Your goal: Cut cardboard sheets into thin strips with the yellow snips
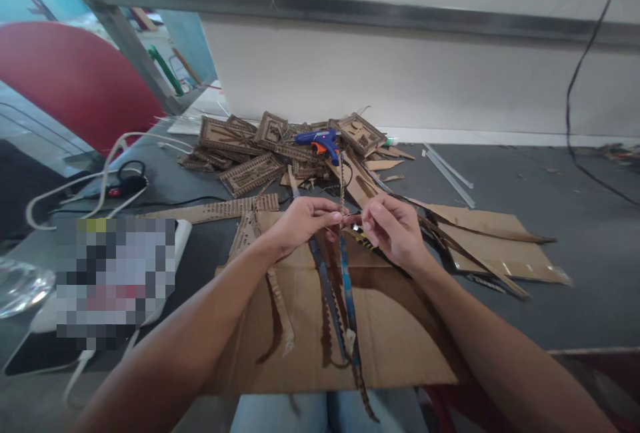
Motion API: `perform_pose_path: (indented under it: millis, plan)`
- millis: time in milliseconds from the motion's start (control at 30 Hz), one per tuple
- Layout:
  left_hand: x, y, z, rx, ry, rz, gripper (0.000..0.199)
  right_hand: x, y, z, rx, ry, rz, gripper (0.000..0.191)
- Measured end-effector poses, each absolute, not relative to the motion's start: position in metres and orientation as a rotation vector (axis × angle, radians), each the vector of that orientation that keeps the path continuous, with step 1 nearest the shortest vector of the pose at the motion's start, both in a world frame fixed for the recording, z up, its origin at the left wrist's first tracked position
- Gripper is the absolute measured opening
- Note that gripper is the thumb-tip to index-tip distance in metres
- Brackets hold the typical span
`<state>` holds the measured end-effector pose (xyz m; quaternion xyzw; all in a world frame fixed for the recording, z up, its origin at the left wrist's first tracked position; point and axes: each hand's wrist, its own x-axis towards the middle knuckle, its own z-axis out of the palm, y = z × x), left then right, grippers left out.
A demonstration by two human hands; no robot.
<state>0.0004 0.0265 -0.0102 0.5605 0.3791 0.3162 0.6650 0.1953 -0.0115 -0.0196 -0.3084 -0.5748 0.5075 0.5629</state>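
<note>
My left hand (317,219) is closed, thumb and fingers pinching a long thin cardboard strip (345,273) that runs up past the hand and hangs down toward my lap, partly blue. Just to its right, my right hand (395,227) is closed near the same strip, its fingertips drawn together; whatever sits between them is too small to make out. Below both hands lies a large cardboard sheet (400,333). A second bluish strip (327,299) with a corrugated edge and a curled tan strip (281,306) rest on that sheet.
A blue glue gun (320,141) lies on a pile of framed cardboard pieces (253,174) at the back. Clear glue sticks (450,176) are at the back right, above a cardboard piece (500,243). White cables (104,183) and a blurred-out device (115,279) occupy the left.
</note>
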Motion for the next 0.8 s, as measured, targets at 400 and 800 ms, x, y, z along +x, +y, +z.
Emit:
perform_pose_path:
  millis: [400, 800]
  plan:
    - [0.002, 0.025, -0.007, 1.247, 0.817, 0.723, 0.031, 0.191, -0.021, -0.011, -0.801, -1.564, 1.103, 0.024]
    - [0.0, 0.027, -0.012, 1.257, 0.77, 0.713, 0.036, 0.19, -0.019, -0.009, -0.843, -1.553, 1.048, 0.014]
